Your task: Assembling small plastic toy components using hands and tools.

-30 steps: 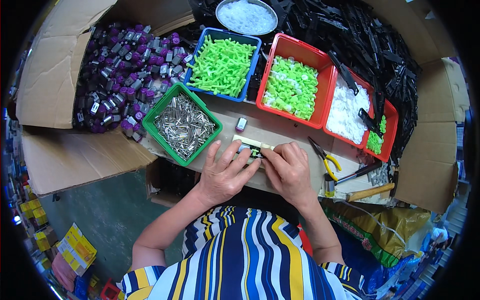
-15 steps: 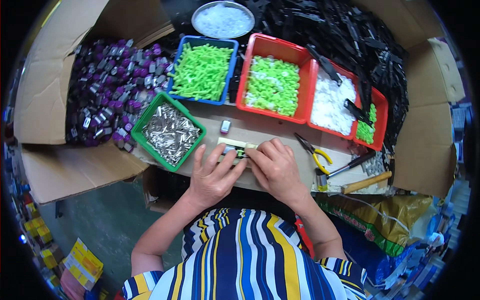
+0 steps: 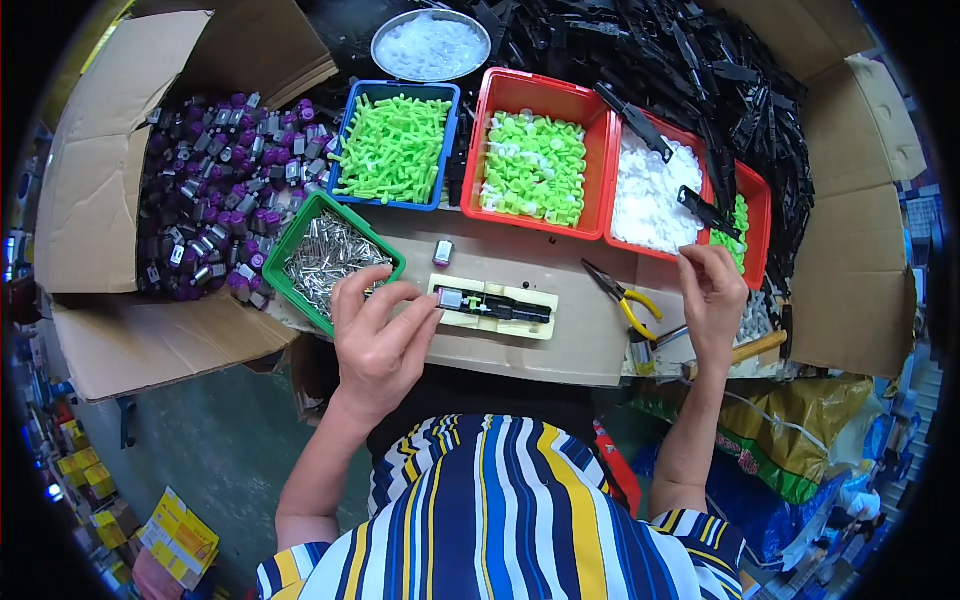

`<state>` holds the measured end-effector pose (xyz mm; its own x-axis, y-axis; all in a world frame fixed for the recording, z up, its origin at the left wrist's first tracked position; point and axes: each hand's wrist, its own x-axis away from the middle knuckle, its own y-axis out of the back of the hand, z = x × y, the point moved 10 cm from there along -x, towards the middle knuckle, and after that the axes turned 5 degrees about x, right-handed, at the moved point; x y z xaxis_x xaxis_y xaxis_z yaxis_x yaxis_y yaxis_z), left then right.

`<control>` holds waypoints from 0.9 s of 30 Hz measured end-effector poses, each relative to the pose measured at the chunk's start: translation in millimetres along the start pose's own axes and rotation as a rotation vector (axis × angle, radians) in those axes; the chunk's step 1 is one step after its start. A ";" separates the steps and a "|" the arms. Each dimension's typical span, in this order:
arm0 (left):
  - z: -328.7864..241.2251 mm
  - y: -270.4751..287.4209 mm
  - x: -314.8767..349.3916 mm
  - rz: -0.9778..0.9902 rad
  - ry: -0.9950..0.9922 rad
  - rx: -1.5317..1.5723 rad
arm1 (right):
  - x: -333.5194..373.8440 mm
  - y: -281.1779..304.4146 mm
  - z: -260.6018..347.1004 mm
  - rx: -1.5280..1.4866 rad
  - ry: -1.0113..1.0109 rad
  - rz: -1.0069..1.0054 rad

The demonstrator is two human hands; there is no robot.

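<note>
A long black plastic housing point(image 3: 515, 308) lies in a cream holder point(image 3: 540, 331) on the work board, with a small silver motor at its left end and light green parts near its middle. My left hand point(image 3: 375, 345) is at the holder's left end, thumb and forefinger brought together beside the motor; anything between them is hidden. Over the near edge of the red bin of white parts point(image 3: 655, 190), my right hand point(image 3: 718, 290) has its fingertips pinched. Whatever they hold is too small to make out. A loose silver-and-purple motor point(image 3: 443, 253) stands behind the holder.
A green bin point(image 3: 385, 283) of metal pins, a blue bin point(image 3: 452, 150) of green sticks and a red bin point(image 3: 600, 150) of green parts stand around. Yellow-handled pliers point(image 3: 637, 312) lie right. Purple motors point(image 3: 220, 190) fill the left carton; black housings point(image 3: 700, 70) heap behind.
My right hand has left the housing and moved right to the white parts' bin. My left hand has shifted left, uncovering the housing and holder. The view has shifted slightly.
</note>
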<state>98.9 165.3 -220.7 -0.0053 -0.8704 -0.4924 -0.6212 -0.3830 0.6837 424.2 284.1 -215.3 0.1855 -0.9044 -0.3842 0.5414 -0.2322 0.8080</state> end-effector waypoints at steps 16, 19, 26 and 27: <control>10.7 -0.2 -20.9 0.053 0.014 -0.092 | 0.2 36.7 -38.7 0.102 -0.129 -0.064; 12.1 -4.4 -21.2 0.077 0.016 -0.131 | -2.0 52.0 -45.5 0.206 -0.069 -0.130; 14.0 1.0 -24.6 0.053 0.027 -0.158 | -6.0 45.9 -96.0 0.367 -0.156 0.031; 17.4 6.9 -23.3 0.035 0.041 -0.148 | -7.9 43.4 -99.8 0.363 -0.156 0.031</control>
<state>81.1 188.3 -214.0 0.0087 -0.8946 -0.4468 -0.4986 -0.3912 0.7735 528.1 316.9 -221.7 0.0554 -0.9500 -0.3072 0.2071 -0.2900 0.9343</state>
